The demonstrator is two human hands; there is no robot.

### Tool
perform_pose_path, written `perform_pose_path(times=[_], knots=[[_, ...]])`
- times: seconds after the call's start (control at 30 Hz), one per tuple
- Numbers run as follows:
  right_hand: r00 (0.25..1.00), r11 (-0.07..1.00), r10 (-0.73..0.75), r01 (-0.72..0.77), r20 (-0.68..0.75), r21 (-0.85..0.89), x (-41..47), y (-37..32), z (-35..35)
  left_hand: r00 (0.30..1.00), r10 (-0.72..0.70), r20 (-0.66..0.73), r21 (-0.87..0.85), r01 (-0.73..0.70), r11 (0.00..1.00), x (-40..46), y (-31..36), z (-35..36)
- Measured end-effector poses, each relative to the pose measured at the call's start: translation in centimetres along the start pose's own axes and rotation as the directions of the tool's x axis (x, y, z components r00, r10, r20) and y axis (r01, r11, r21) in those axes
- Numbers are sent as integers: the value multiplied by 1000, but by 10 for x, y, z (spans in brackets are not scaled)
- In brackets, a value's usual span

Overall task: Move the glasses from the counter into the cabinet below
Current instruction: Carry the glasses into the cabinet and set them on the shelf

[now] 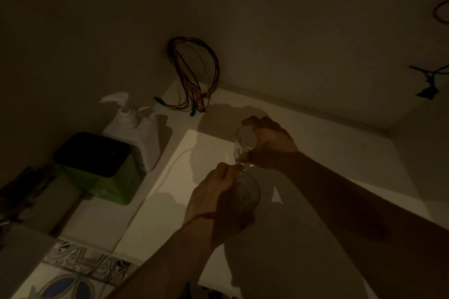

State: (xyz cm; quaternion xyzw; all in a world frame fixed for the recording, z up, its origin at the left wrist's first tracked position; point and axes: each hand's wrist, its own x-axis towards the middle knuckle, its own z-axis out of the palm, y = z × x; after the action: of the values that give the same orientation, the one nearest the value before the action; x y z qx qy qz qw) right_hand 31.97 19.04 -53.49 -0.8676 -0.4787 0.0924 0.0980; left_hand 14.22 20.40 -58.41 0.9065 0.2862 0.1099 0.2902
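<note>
Head view: each hand's grip clamps one upright glass, left hand [213, 192] nearer glass [247, 192], right hand [269, 143] farther glass [245, 143].

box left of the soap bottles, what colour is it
The box has green sides and a black top, seen in the dim head view.

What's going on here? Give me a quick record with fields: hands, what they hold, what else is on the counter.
left hand: closed around the near glass
right hand: closed around the far glass
surface: pale counter, dimly lit
left of the hands: green box with dark lid, white pump bottle
on the wall: bundle of coloured wires
cabinet: not in view
</note>
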Motion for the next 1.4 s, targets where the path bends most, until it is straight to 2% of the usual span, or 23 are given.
perform_pose_path(times=[0.27,0.43,1.07,1.4], knots=[[1000,1000,-11,11,28,22,2,2,8,999,-7,-31,19,8,1000,0,0,4],[999,999,-15,13,43,49,2,1,7,999,-38,12,25,37,999,-1,1,1],[997,997,-54,50,62,57,-4,-5,10,997,-46,-63,42,49,998,-5,-5,5],[997,997,-72,72,4,34,-8,-5,20,998,-41,-53,36,43,998,-6,-4,4]])
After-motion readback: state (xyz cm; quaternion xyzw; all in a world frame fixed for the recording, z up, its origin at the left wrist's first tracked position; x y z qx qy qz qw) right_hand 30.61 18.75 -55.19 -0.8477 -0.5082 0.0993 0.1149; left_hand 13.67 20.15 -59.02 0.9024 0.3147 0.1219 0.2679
